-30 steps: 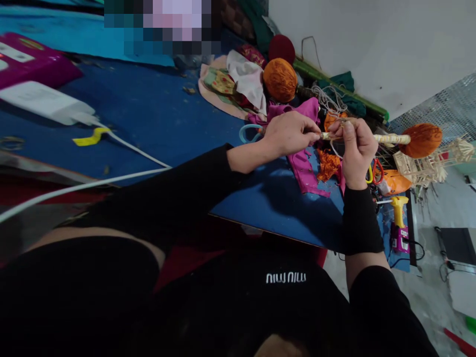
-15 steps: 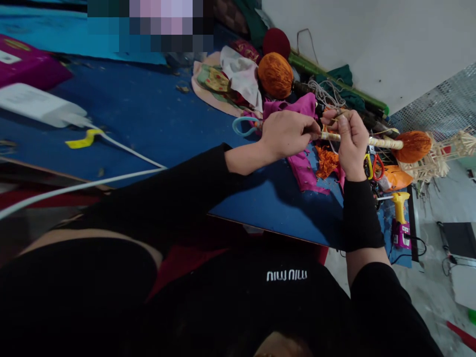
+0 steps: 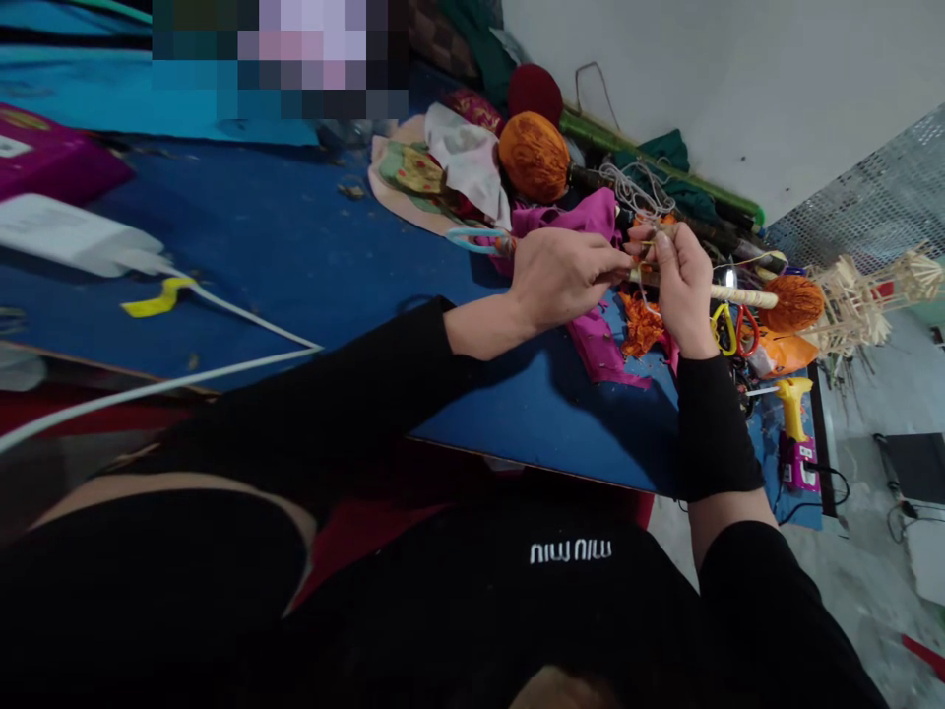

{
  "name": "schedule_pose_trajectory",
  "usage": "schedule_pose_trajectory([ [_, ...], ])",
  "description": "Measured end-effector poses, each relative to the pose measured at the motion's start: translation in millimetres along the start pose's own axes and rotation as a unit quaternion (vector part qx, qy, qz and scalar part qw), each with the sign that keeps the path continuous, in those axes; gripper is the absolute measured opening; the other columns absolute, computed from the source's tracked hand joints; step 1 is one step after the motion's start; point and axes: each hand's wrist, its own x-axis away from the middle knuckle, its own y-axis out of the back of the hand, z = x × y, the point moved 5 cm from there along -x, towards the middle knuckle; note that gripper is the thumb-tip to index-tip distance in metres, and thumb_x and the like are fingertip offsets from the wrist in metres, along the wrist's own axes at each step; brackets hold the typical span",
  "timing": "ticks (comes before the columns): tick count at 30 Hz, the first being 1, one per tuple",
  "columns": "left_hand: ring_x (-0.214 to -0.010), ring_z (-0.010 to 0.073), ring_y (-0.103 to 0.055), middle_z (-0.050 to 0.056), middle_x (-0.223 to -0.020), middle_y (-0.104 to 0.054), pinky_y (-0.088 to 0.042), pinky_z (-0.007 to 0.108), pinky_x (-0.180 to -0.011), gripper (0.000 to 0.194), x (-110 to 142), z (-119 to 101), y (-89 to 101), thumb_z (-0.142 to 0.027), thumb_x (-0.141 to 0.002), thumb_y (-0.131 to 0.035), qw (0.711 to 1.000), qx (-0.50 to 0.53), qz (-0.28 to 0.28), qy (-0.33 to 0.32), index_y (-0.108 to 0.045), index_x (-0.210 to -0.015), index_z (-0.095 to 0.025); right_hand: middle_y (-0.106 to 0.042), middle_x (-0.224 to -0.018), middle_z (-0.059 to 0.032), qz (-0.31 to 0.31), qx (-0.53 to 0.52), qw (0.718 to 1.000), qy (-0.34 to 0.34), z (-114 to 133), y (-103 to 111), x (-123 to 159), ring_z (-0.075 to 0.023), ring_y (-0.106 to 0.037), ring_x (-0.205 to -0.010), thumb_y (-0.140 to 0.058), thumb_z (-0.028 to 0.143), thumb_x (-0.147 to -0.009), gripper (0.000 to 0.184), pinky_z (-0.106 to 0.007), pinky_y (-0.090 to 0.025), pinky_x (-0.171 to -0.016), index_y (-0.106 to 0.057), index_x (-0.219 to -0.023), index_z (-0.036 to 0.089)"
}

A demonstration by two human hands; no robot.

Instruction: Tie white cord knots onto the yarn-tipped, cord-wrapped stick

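Observation:
My left hand (image 3: 562,278) is closed around the near end of a stick (image 3: 742,295) wrapped in pale cream strip. The stick runs to the right behind my right hand (image 3: 685,288) and ends in an orange fibrous ball (image 3: 791,303). My right hand's fingers are bent in a pinch on a thin pale strand, close to the left fingertips; part of the strand loops below them. Light blue scissor handles (image 3: 476,239) show just beyond my left wrist, their blades hidden. Magenta cloth (image 3: 599,350) and an orange tuft (image 3: 641,325) lie beneath the hands.
A larger orange ball (image 3: 533,156), a dark red ball (image 3: 535,94), cloth pieces and green stalks crowd the wall side. A yellow glue gun (image 3: 794,406) sits near the blue table's (image 3: 273,226) right edge. A white cable (image 3: 243,315) crosses the left.
The view has shifted slightly. The wrapped stick and its orange ball have moved left relative to my right hand, and a pale strand loop now shows between the hands.

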Motion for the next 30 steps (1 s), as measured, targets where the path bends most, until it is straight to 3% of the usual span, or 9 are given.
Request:
schedule_pose_trajectory([
  [7, -0.082, 0.0237, -0.072, 0.006, -0.1, -0.083, -0.044, 0.038, -0.063, 0.034, -2, 0, -5.1, -0.031, -0.106, -0.05, 0.994, -0.07, 0.062, -0.054, -0.083, -0.109, -0.025, -0.074, -0.103, -0.003, -0.031, -0.042, 0.999, -0.007, 4, 9, -2, -0.0166, -0.073, -0.101, -0.051, 0.072, -0.101, 0.053, -0.037, -0.065, -0.091, -0.06, -0.083, 0.023],
  [10, -0.086, 0.0237, -0.073, 0.005, -0.103, -0.083, -0.046, 0.037, -0.066, 0.033, -5, 9, 0.5, -0.031, -0.104, -0.052, 0.998, -0.047, 0.039, -0.028, -0.082, -0.117, -0.026, -0.068, -0.085, 0.0014, -0.035, -0.072, 0.996, -0.036, 16, 33, -2, -0.0093, -0.065, -0.072, -0.064, 0.065, -0.098, 0.046, -0.026, -0.059, -0.071, -0.061, -0.08, 0.022],
  [12, -0.088, 0.0238, -0.074, 0.005, -0.104, -0.083, -0.048, 0.036, -0.07, 0.032, -8, 18, 7.9, -0.033, -0.104, -0.056, 1.0, -0.019, 0.011, 0.005, -0.083, -0.119, -0.027, -0.066, -0.079, 0.0034, 0.005, -0.102, 0.991, -0.083, 23, 54, 1, -0.0045, -0.051, -0.054, -0.074, 0.059, -0.093, 0.042, -0.022, -0.047, -0.053, -0.063, -0.078, 0.022],
  [15, -0.095, 0.0247, -0.076, 0.004, -0.106, -0.084, -0.05, 0.035, -0.076, 0.029, -12, 30, 20.6, -0.035, -0.102, -0.06, 0.998, 0.005, -0.005, 0.064, -0.084, -0.118, -0.03, -0.069, -0.078, 0.0022, 0.042, -0.102, 0.982, -0.15, 24, 99, 13, -0.0015, -0.039, -0.045, -0.085, 0.047, -0.083, 0.032, -0.021, -0.03, -0.042, -0.069, -0.077, 0.02],
  [18, -0.1, 0.0267, -0.076, 0.004, -0.108, -0.084, -0.049, 0.037, -0.078, 0.026, -16, 44, 33.9, -0.036, -0.097, -0.067, 0.993, 0.014, -0.001, 0.117, -0.086, -0.115, -0.03, -0.063, -0.064, 0.0025, -0.034, -0.065, 0.983, -0.167, 13, 156, 26, -0.0026, -0.037, -0.043, -0.084, 0.03, -0.078, 0.017, -0.023, -0.02, -0.041, -0.073, -0.075, 0.018],
  [22, -0.09, 0.024, -0.074, 0.001, -0.096, -0.084, -0.05, 0.036, -0.075, 0.027, -17, 61, 48.3, -0.039, -0.091, -0.07, 0.989, 0.031, -0.013, 0.144, -0.087, -0.11, -0.029, -0.06, -0.058, 0.0023, -0.248, -0.043, 0.957, -0.147, -10, 216, 41, -0.0044, -0.036, -0.039, -0.072, 0.016, -0.079, 0.015, -0.026, -0.018, -0.041, -0.068, -0.066, 0.019],
  [25, -0.082, 0.023, -0.072, 0.0, -0.085, -0.082, -0.05, 0.033, -0.071, 0.026, -17, 72, 52.2, -0.044, -0.085, -0.073, 0.985, 0.076, 0.001, 0.152, -0.088, -0.101, -0.031, -0.059, -0.06, 0.0042, -0.36, -0.012, 0.923, -0.139, -26, 231, 43, -0.0055, -0.034, -0.039, -0.066, 0.013, -0.085, 0.02, -0.027, -0.02, -0.042, -0.065, -0.067, 0.02],
  [27, -0.081, 0.0226, -0.072, -0.001, -0.079, -0.081, -0.051, 0.03, -0.07, 0.025, -17, 76, 52.3, -0.044, -0.082, -0.074, 0.978, 0.127, 0.031, 0.163, -0.088, -0.098, -0.031, -0.053, -0.058, 0.0066, -0.392, -0.01, 0.91, -0.133, -37, 230, 39, -0.0062, -0.035, -0.043, -0.064, 0.014, -0.088, 0.025, -0.025, -0.025, -0.045, -0.06, -0.065, 0.021],
  [30, -0.081, 0.0225, -0.073, -0.001, -0.078, -0.081, -0.054, 0.027, -0.071, 0.028, -16, 76, 52.0, -0.042, -0.077, -0.078, 0.961, 0.202, 0.079, 0.172, -0.089, -0.098, -0.027, -0.048, -0.059, 0.0059, -0.421, -0.061, 0.898, -0.112, -56, 225, 35, -0.0091, -0.045, -0.056, -0.062, 0.019, -0.089, 0.032, -0.024, -0.042, -0.057, -0.05, -0.059, 0.023],
])
